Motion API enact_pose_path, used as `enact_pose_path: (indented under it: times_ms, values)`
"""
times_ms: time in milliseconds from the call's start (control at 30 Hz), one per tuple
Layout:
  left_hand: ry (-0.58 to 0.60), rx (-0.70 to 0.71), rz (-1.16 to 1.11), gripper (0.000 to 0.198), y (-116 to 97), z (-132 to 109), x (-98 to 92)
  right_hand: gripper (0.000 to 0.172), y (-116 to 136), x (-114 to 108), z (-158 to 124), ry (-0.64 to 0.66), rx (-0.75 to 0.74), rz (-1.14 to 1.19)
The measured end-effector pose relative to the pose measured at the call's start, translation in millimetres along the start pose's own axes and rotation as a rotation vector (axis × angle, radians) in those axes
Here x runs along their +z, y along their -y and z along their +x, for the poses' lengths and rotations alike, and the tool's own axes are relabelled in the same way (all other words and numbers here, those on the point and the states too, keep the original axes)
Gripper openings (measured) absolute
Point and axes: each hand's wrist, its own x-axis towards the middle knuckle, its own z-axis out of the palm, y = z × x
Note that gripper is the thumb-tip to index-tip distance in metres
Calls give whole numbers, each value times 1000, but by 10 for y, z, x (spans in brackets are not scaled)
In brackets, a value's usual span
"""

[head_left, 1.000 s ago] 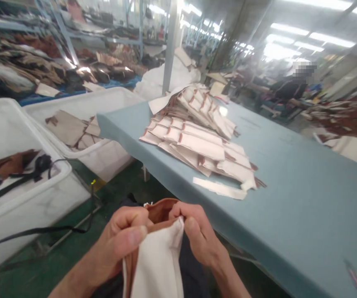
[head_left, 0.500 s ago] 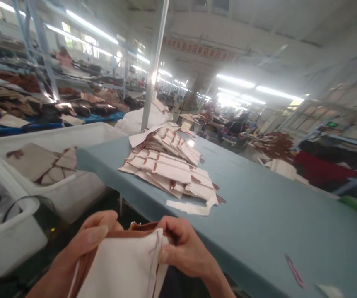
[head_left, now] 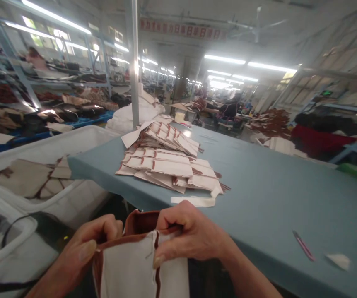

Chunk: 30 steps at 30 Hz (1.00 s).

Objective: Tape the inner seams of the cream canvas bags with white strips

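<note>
Between my two hands hangs a sewn piece, off-white on the outside with brown edging and a brown lining, its top opened like a pouch. My left hand pinches the top left corner, thumb outside and fingers curled behind the edge. At the seam to the right, my right hand grips the rim with its thumb on the white face and its fingers inside. A dark brown seam runs down below that thumb. The lower part of the piece passes out of view.
A blue-green covered table stands ahead, bearing stacked off-white pieces with brown edges. A white strip, a pink thin tool and a pale scrap lie on it. White bins flank the left side, near a metal post.
The piece has turned and its top has spread wider, showing more brown lining and white panel right of the seam. My right thumb has moved down along the seam. The view has shifted right.
</note>
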Motion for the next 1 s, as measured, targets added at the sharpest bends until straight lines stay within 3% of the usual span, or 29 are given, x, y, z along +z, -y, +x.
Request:
enact_pose_path:
  times_ms: [167,333,467,633,867,1000]
  values:
    - [-4,152,345,51,-140,194,-122,81,17,-15,357,88,-125,-183]
    - [-17,215,563,22,-415,374,65,78,1,-50,484,79,-127,-342]
    - [-85,216,624,23,-521,466,234,76,5,-98,432,63,-78,-340]
    - [-44,183,600,31,-520,483,353,76,-30,-118,344,56,12,-303]
    - [-75,18,449,36,-449,335,503,67,-270,18,212,45,-62,62]
    - [-50,-24,426,36,-404,291,555,61,-319,94,102,3,20,144]
